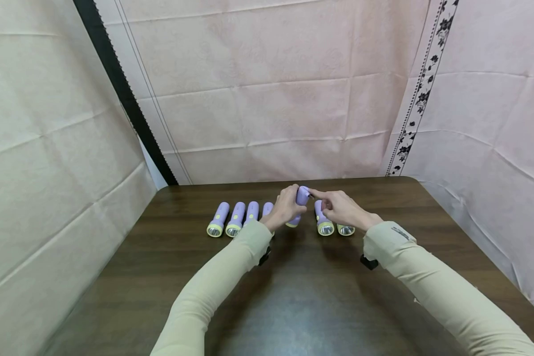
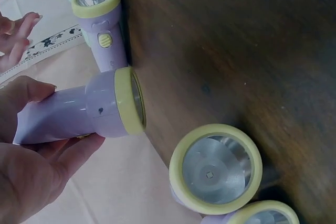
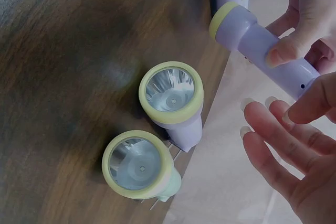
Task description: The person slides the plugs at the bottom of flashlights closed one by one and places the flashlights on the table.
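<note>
While the left grip curls round a purple flashlight, tilted tail up over the table near its far edge, the right grip has its fingers apart, one touching the tail. Along that edge sit other flashlights, four towards the left corner, two towards the right, lenses facing the near edge.

Smooth plastic flashlight, glossy wood-grain table, matt cloth
</note>
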### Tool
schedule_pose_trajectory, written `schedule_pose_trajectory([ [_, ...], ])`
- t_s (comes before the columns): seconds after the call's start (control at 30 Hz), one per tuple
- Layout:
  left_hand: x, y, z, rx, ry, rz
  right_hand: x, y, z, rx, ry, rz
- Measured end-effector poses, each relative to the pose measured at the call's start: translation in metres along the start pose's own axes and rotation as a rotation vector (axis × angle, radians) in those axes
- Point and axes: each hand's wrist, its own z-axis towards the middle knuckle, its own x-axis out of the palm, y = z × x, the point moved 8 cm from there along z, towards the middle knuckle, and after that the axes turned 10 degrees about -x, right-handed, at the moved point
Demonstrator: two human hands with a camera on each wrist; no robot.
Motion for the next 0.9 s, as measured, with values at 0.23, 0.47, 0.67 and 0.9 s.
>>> schedule_pose_trajectory([
  [0.23,-0.003,-0.004,-0.003,0.019,0.007,-0.009,-0.002,0.003,0.004,0.006,0.007,-0.043],
  [0.47,-0.003,-0.008,-0.002,0.035,0.016,-0.004,-0.004,0.002,0.008,-0.003,0.000,-0.085],
  [0.67,-0.002,-0.010,-0.004,0.032,0.019,0.021,-0.002,0.000,0.007,0.010,-0.017,-0.064],
  [0.9,-0.008,-0.013,-0.003,0.039,0.006,0.049,-0.003,0.001,0.006,-0.005,-0.056,-0.062],
])
